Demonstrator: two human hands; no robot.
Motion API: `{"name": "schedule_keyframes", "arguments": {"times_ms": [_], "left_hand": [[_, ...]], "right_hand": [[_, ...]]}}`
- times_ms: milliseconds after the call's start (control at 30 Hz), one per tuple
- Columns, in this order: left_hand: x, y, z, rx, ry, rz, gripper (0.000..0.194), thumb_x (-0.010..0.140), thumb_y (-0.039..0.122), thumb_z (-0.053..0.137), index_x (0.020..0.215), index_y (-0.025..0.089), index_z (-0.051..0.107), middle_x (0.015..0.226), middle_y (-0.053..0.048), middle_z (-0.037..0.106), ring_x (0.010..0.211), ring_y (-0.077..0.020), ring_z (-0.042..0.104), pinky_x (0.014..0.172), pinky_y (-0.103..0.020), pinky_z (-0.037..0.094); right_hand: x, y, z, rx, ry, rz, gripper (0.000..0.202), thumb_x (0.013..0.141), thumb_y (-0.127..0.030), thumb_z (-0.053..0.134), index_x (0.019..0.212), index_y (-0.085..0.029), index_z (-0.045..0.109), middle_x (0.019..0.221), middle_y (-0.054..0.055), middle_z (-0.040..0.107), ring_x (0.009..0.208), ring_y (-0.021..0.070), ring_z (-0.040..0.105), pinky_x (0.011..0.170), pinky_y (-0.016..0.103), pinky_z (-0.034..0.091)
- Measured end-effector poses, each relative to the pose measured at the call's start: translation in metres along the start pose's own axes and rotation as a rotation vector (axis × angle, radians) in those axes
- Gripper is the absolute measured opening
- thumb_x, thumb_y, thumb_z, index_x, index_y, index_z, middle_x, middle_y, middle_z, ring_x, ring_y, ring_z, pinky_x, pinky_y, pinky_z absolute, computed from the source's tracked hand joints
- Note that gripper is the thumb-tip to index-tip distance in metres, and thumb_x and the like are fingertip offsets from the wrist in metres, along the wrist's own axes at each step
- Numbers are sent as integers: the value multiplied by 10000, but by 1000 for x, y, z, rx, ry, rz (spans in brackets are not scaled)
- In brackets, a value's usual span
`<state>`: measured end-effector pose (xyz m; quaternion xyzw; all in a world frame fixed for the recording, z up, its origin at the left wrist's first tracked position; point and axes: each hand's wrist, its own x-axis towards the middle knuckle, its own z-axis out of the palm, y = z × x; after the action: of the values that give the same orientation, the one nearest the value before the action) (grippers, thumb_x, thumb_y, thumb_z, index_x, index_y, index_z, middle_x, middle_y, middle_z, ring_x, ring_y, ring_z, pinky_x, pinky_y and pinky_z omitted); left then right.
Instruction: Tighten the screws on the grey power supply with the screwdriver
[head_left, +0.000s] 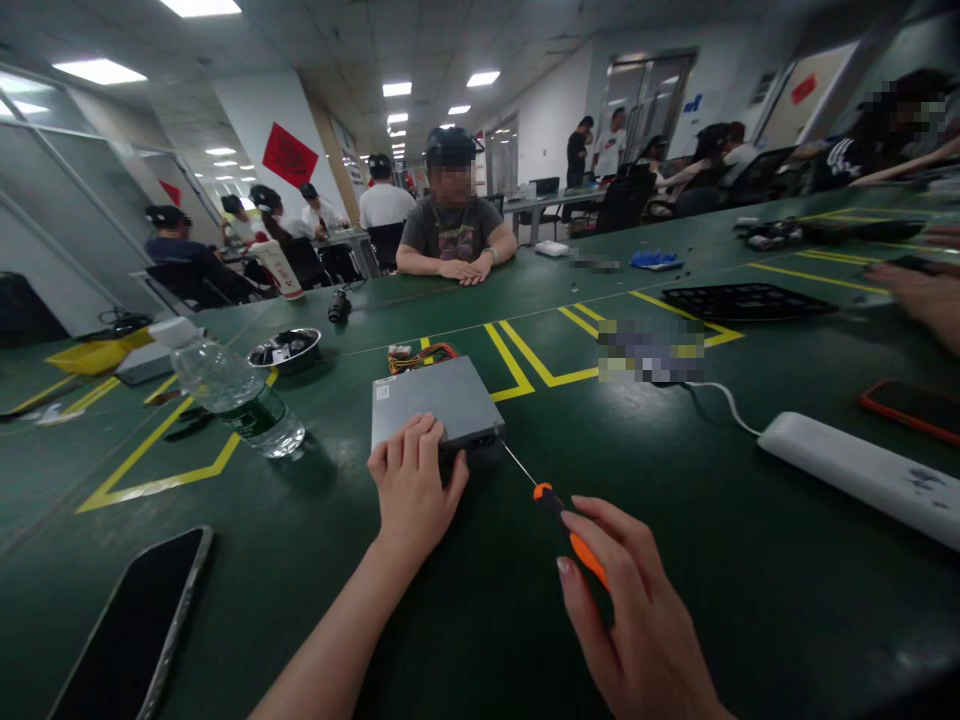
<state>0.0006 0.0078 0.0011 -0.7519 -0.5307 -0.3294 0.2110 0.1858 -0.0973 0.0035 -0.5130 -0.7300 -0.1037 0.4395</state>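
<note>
A flat grey metal computer power supply (442, 385) lies on the green table, its bundle of coloured wires (431, 358) behind it. My left hand (411, 475) grips its near edge, fingers on the top face and thumb down at the front side. A screwdriver (551, 497) with an orange and black handle is in my right hand (630, 590). Its thin shaft points up and left, the tip at the power supply's near right corner; whether it sits in a screw is too small to tell. My right thumb stands a little off the handle.
Left of the power supply are a water bottle (259, 415), a metal bowl (285, 348) of small parts and a phone (135, 625). A white power strip (862, 470) and another phone (911, 410) lie right. A person (456, 215) sits opposite; another person's hand (919, 290) reaches in at right.
</note>
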Motion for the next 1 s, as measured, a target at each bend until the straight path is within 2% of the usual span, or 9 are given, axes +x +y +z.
{"name": "schedule_keyframes", "arguments": {"times_ms": [133,300,400,467,533,633,767,867,1000], "left_hand": [[-1,-1,1,2,-17,-3,285,821,315,508,1065,169,500,1163,-118,589,1111,-272,499,889,-428,289],[-1,-1,0,1,-16,1,286,815,316,512,1059,166,505,1162,-121,586,1101,-277,501,881,-428,291],[-1,-1,0,-9,-17,-6,291,812,315,516,1065,171,504,1163,-119,585,1101,-274,501,883,-427,291],[-1,-1,0,-16,-13,-11,288,812,312,514,1069,181,503,1163,-117,587,1106,-272,499,885,-425,290],[-1,-1,0,-18,-9,-9,280,813,309,511,1066,190,503,1158,-115,590,1108,-273,500,883,-425,289],[0,0,-1,-17,-7,-4,279,808,305,513,1063,192,505,1159,-118,591,1102,-279,505,876,-429,290],[0,0,-1,-26,-8,-8,287,803,302,521,1071,198,508,1167,-118,587,1100,-281,505,881,-433,288],[0,0,0,-27,-7,-15,274,811,298,517,1062,189,514,1161,-116,590,1100,-276,504,891,-432,289],[0,-1,1,-17,-13,-23,268,823,300,508,1065,183,514,1164,-114,590,1101,-274,501,894,-433,290]], "right_hand": [[-2,-3,3,-28,9,-101,252,924,-126,379,1151,-100,487,1122,156,579,1001,206,603,791,304,530],[0,2,-4,-13,19,35,218,967,-267,379,1089,-141,507,870,70,647,658,143,646,565,219,521],[-2,2,-3,6,7,55,239,954,-279,378,1107,-131,486,975,111,608,799,186,636,657,281,536],[-5,0,0,30,9,42,256,930,-228,392,1150,-115,459,1069,148,554,937,220,596,749,339,528],[-7,-1,3,46,19,26,290,912,-174,407,1195,-112,432,1075,147,538,957,217,581,761,342,525],[-8,0,3,52,39,9,272,919,-169,434,1189,-142,438,995,104,582,877,193,606,717,304,531],[-3,2,0,-7,27,71,194,961,-260,379,1080,-164,496,828,62,611,658,164,610,575,269,518],[-1,-1,0,-11,18,59,202,947,-251,384,1077,-142,492,921,108,590,775,197,617,635,312,534],[-6,-6,4,68,7,-4,273,912,-134,401,1182,-116,433,1129,163,513,1009,226,571,768,354,533]]}}
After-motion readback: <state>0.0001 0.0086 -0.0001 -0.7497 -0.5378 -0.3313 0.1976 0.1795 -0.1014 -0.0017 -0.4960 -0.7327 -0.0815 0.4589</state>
